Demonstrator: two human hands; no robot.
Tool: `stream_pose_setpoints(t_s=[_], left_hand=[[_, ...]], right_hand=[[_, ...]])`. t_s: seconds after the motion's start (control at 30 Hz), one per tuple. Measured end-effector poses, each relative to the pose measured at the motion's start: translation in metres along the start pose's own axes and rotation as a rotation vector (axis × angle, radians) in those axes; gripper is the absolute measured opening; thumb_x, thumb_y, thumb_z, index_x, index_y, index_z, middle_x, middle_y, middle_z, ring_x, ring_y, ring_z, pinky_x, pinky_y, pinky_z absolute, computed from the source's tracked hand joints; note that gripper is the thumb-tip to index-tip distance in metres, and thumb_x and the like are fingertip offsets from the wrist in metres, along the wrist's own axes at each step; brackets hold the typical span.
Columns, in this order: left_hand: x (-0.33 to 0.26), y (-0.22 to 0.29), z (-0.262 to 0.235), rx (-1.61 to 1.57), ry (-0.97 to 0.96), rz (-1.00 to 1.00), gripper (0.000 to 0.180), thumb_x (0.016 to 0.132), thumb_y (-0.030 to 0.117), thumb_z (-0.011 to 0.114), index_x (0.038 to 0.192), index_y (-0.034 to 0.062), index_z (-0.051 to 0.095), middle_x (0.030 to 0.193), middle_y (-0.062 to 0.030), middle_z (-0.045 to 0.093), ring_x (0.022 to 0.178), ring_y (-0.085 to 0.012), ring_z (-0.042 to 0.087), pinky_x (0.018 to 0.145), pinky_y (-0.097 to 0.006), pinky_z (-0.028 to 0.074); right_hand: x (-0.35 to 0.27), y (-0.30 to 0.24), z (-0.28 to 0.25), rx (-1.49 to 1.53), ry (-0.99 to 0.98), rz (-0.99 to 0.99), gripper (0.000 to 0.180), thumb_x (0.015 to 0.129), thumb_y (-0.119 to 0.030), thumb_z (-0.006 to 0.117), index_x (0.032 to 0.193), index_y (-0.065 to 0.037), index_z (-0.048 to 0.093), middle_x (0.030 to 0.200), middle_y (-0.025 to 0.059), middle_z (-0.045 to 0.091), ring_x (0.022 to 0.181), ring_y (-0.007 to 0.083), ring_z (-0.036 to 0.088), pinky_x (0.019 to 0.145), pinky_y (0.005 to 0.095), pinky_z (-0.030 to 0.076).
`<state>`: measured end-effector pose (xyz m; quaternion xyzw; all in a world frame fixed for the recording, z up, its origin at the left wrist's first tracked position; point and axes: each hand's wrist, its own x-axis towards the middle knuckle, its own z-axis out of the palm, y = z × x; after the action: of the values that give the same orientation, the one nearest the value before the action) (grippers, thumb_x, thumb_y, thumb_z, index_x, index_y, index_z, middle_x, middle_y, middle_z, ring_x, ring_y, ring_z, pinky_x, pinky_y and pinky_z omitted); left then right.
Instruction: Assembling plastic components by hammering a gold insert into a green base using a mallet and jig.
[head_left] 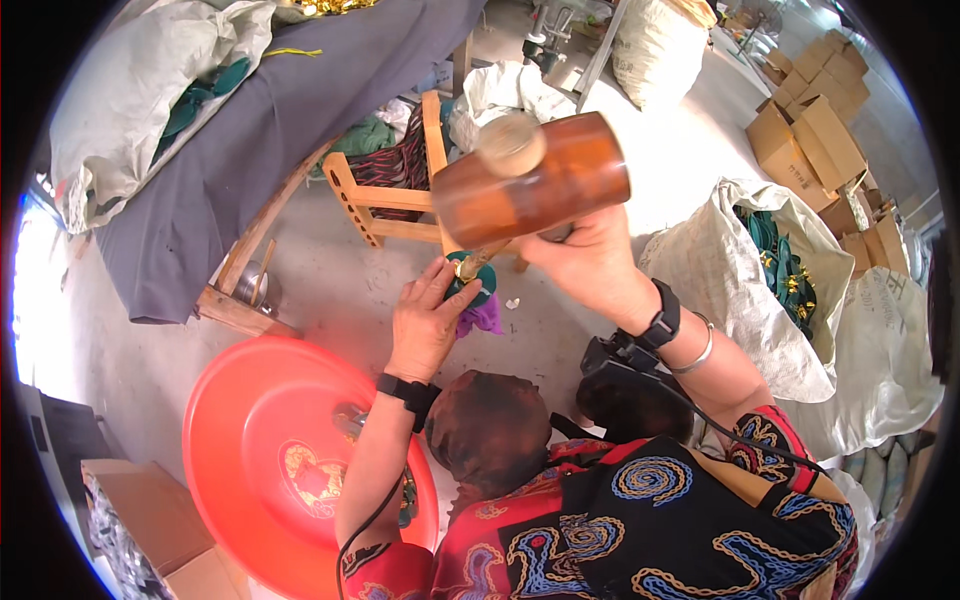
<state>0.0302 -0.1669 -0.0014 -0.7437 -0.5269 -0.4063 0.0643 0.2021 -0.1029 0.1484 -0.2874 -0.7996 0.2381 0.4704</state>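
My right hand [590,262] is raised and closed around a wooden mallet, its glossy brown, barrel-shaped head [575,165] blurred by motion. A pale round knob [510,145] shows on that head. Lower and to the left, my left hand [425,315] has its fingers pressed on a dark green round piece [484,285] with a gold-coloured centre. A short tan rod-like piece [478,262] meets the green piece, under the mallet; its upper end is hidden. Purple cloth [482,316] hangs below the green piece. What supports the piece is hidden.
A red basin [225,440] sits at my lower left. At the right stands an open white sack [700,270] with green and gold pieces. A wooden chair [395,198] is ahead, a cloth-covered table [270,130] at left. Cardboard boxes [790,150] are stacked far right.
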Motion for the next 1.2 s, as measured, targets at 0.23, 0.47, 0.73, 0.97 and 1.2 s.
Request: stream_pose_setpoints(t_s=[0.23,0.47,0.73,0.97,1.2], left_hand=[[0.023,0.018,-0.025,-0.383,0.109,-0.34,0.023,0.069,0.002,0.064,0.092,0.0076,0.066,0.096,-0.0136,0.064,0.091,-0.0277,0.062,0.078,-0.035,0.048],[0.024,0.006,0.008,-0.508,0.026,-0.35,0.014,0.08,0.008,0.065,0.092,0.002,0.063,0.079,-0.0072,0.064,0.071,-0.0188,0.059,0.067,-0.029,0.046],[0.027,0.0,0.003,-0.486,0.072,-0.347,0.019,0.074,0.014,0.071,0.089,0.0041,0.063,0.081,-0.0116,0.064,0.074,-0.0307,0.059,0.067,-0.039,0.045],[0.022,0.001,0.007,-0.467,0.005,-0.304,0.016,0.073,0.006,0.064,0.09,0.0061,0.064,0.087,-0.0134,0.066,0.08,-0.0313,0.061,0.071,-0.038,0.047],[0.008,-0.018,0.026,-0.352,-0.05,-0.339,0.017,0.089,0.018,0.059,0.098,0.004,0.063,0.096,-0.0055,0.067,0.089,-0.0095,0.059,0.081,-0.026,0.044]], right_hand=[[0.007,-0.004,0.011,-0.155,-0.187,-0.132,0.019,0.063,-0.006,0.068,0.082,-0.003,0.063,0.072,0.0153,0.06,0.066,0.0336,0.061,0.058,0.0368,0.051],[0.015,-0.007,-0.002,-0.283,-0.325,-0.194,0.024,0.063,-0.014,0.071,0.071,0.003,0.057,0.069,0.0207,0.057,0.064,0.0371,0.059,0.056,0.0397,0.049],[0.07,-0.098,-0.076,-0.274,0.335,-0.15,0.026,0.072,-0.012,0.073,0.085,0.004,0.057,0.067,0.0114,0.059,0.057,0.0201,0.057,0.051,0.0275,0.046],[0.038,-0.025,-0.057,-0.536,-0.372,-0.124,0.023,0.067,-0.015,0.071,0.077,0.0,0.057,0.064,0.0184,0.057,0.062,0.036,0.059,0.054,0.0389,0.047],[0.019,-0.022,-0.002,-0.205,-0.321,-0.324,0.028,0.061,-0.013,0.075,0.085,-0.004,0.064,0.097,0.0166,0.061,0.071,0.0338,0.061,0.06,0.038,0.05]])
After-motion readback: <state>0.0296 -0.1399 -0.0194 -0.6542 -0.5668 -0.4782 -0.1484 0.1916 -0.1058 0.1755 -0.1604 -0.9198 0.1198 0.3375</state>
